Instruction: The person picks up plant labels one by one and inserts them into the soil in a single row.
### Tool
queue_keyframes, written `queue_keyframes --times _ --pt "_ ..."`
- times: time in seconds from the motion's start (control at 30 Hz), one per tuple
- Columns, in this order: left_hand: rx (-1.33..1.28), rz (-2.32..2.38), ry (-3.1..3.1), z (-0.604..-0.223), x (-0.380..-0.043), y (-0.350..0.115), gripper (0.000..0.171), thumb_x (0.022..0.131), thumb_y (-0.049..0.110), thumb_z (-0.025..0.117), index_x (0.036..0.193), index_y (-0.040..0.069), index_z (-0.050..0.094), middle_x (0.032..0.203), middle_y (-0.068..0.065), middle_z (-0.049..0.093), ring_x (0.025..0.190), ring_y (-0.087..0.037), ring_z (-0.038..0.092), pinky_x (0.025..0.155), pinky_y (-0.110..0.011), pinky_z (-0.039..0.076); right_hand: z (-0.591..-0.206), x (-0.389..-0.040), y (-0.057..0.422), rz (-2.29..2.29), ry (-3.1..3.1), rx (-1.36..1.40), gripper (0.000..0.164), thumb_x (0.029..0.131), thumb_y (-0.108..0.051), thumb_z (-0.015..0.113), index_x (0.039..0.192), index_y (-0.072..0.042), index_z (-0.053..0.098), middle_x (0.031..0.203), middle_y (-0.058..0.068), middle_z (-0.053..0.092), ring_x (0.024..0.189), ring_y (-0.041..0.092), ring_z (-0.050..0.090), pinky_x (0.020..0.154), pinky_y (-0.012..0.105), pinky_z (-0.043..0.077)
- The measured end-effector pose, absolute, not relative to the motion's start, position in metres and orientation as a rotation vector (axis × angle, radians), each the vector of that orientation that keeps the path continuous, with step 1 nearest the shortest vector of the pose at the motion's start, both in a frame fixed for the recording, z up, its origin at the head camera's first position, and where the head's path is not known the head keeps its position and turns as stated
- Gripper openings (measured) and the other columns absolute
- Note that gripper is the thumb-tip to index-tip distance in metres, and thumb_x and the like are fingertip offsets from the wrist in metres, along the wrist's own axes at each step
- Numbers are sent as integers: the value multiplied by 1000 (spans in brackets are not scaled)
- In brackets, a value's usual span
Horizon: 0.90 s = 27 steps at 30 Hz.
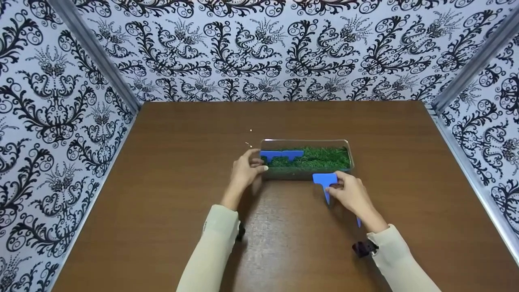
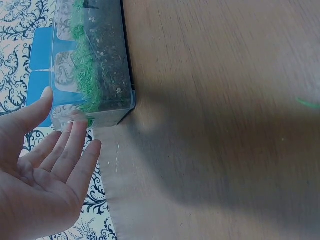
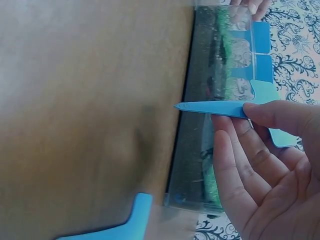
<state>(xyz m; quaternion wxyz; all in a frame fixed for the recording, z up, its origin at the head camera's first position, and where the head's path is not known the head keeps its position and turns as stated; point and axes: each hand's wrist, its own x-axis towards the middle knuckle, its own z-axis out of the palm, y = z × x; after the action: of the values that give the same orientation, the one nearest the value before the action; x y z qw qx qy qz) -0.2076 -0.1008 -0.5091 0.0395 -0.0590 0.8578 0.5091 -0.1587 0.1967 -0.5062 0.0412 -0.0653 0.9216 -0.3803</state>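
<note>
A clear rectangular container [image 1: 308, 175] holds dark soil topped with green grass [image 1: 324, 157]. Two blue T-shaped plant labels [image 1: 282, 154] stand side by side in its left part. My left hand [image 1: 244, 170] is at the container's left end, thumb and fingers extended around the corner; firm contact cannot be judged. In front of the right part, my right hand [image 1: 350, 192] pinches another blue plant label [image 1: 325, 179] between thumb and fingers. Its pointed stem hangs downward, outside the container. One more blue label [image 3: 110, 232] lies on the table, mostly hidden beneath the right forearm in the head view.
The brown wooden table [image 1: 182, 162] extends around the container. Small pale specks [image 1: 249, 144] lie just beyond the left hand. Patterned panels [image 1: 263, 48] with metal frame edges [image 1: 472, 56] enclose the table at the back and sides.
</note>
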Motion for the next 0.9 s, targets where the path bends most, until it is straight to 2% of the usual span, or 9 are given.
queue_keyframes --times 0.27,0.37,0.57,0.73,0.83,0.9 --pt "-170 1558 2637 -510 -207 -101 58 85 11 78 139 12 56 114 -12 75 109 -24 72 97 -36 56 -494 -167 195 -1219 2828 -214 13 91 -11 71 93 -5 60 105 19 76 100 35 73 77 40 55" --pt "-169 1559 2637 -509 -208 -102 59 85 12 79 139 12 56 113 -10 76 108 -23 72 97 -37 55 -490 -170 194 -1220 2828 -207 12 91 -12 71 97 -6 63 105 17 76 99 32 74 81 43 56" --pt "-177 1554 2636 -508 -208 -102 59 85 12 79 140 13 56 114 -10 76 109 -23 72 97 -38 55 -481 -176 193 -1228 2822 -239 13 92 -12 71 91 -6 59 99 15 77 98 32 74 77 38 53" --pt "-163 1558 2643 -507 -208 -102 59 85 12 78 140 13 56 114 -11 75 109 -24 72 97 -38 55 -475 -181 192 -1233 2831 -248 15 92 -13 71 93 -5 59 90 14 74 97 33 74 73 34 51" --pt "-158 1567 2639 -508 -207 -101 59 85 12 78 140 13 56 114 -12 75 109 -24 72 97 -37 56 -472 -182 191 -1248 2830 -244 15 92 -13 70 100 -3 62 93 17 73 97 33 73 73 36 54" --pt "-156 1573 2632 -509 -206 -101 58 86 12 78 140 13 56 114 -12 75 109 -24 72 96 -37 56 -470 -182 191 -1253 2833 -241 22 93 -14 69 110 -1 64 101 19 74 97 34 73 77 41 57"
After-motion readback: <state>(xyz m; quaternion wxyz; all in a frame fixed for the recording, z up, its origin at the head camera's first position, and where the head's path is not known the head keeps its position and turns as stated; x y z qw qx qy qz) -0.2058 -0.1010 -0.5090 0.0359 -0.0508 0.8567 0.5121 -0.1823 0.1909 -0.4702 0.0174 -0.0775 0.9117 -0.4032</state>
